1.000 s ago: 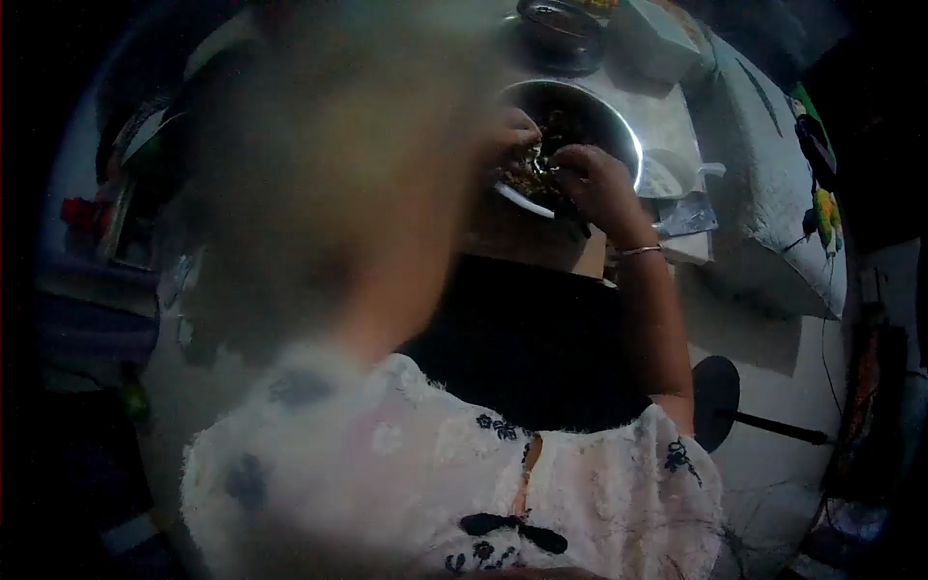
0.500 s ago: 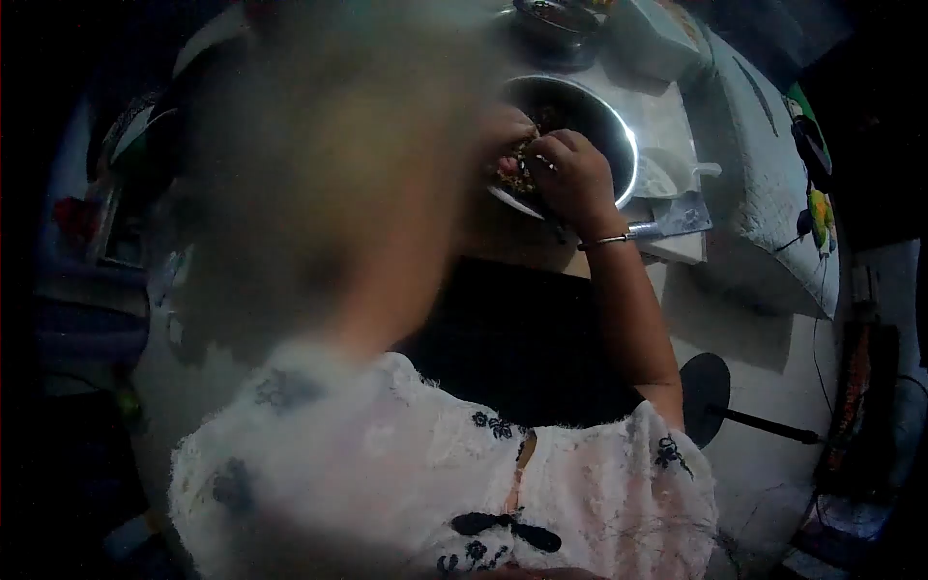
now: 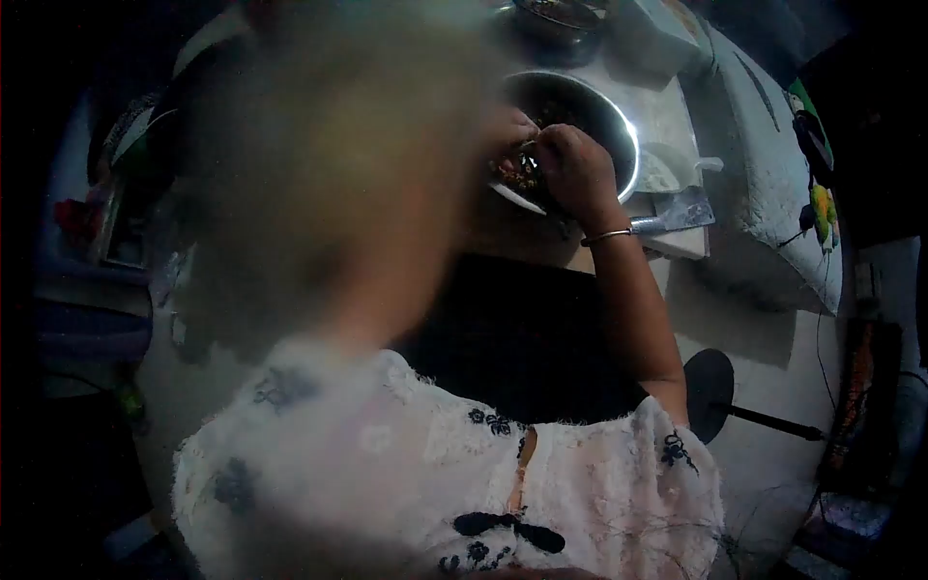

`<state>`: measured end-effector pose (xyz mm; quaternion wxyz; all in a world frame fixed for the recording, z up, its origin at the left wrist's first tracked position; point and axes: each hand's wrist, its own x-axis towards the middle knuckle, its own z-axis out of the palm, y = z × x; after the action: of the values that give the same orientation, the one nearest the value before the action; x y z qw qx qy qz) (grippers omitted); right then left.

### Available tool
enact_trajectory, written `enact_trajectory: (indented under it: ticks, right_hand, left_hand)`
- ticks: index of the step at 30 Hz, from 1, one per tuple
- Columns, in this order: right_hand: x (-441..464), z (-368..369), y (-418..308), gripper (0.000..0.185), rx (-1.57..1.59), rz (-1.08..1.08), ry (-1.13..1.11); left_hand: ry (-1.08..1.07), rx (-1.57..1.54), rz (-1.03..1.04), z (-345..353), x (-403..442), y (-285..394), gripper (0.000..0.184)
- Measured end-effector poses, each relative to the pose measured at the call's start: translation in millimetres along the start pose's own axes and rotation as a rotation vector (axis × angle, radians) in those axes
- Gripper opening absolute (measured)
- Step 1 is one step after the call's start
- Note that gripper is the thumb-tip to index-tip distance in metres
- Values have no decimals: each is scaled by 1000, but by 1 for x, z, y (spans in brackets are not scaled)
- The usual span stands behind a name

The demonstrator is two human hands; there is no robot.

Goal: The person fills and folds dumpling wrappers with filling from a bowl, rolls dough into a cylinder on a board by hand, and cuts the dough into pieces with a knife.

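Speckled mixture (image 3: 519, 175) lies inside the metal bowl (image 3: 632, 135), with no clear long axis. Your left hand (image 3: 507, 128) and right hand (image 3: 580, 174) meet over the bowl, fingers curled, the mixture just on your body's side of them; neither hand is plainly nearer. Whether either pinches anything cannot be told.

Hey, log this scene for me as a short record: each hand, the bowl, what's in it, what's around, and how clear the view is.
Left hand: at the bowl, partly blurred; grip unclear
Right hand: over the bowl, fingers bent, close to the left hand; hold unclear
Right wrist: bracelet
Bowl: round, shiny rim
Contents: dark, speckled food, kind unclear
Right of bowl: wide-bladed tool
Beyond bowl: dark pot, white box
View: dim, large blur on left
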<state>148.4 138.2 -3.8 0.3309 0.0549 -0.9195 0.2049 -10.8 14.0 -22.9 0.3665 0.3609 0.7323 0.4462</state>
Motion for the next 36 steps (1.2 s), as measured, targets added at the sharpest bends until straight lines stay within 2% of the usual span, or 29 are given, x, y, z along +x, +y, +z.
enact_trajectory:
  ticks: [3,5,10,12,16,19,21,24,25,27,31,33,34,36]
  right_hand:
    - [0,1,0,9,-19,23,-12]
    - [1,1,0,10,44,70,14]
    - [0,0,0,13,20,69,3]
    - [0,-1,0,14,-25,58,-34]
    - [-1,1,5,13,-40,41,-55]
    - [-2,2,5,13,-44,60,-63]
    - [-2,2,3,13,-34,76,-60]
    - [0,0,0,13,-21,88,-59]
    - [0,-1,0,13,-21,99,-66]
    - [-1,-1,2,13,-20,112,-73]
    - [-1,2,7,14,16,109,-36]
    - [0,3,8,14,19,119,-27]
    - [1,4,9,14,64,189,-38]
    - [1,5,10,15,110,258,-50]
  left_hand:
    - [-8,-6,-18,5,-22,30,39]
    - [-1,-52,-17,2,-2,0,40]
    - [23,-97,4,4,3,-7,41]
    - [-47,-208,58,3,-4,-3,38]
    - [21,-108,187,9,-14,12,36]
    - [-83,-58,129,7,-20,19,36]
    - [25,-157,179,13,-15,6,38]
    - [22,-113,304,15,-13,-1,39]
    - [22,-112,304,15,-12,0,39]
    - [23,-104,98,17,-19,16,41]
    - [52,-67,94,17,-21,19,45]
    - [30,43,266,17,-32,24,50]
    - [30,43,265,16,-28,19,50]
    - [82,132,405,15,-23,13,53]
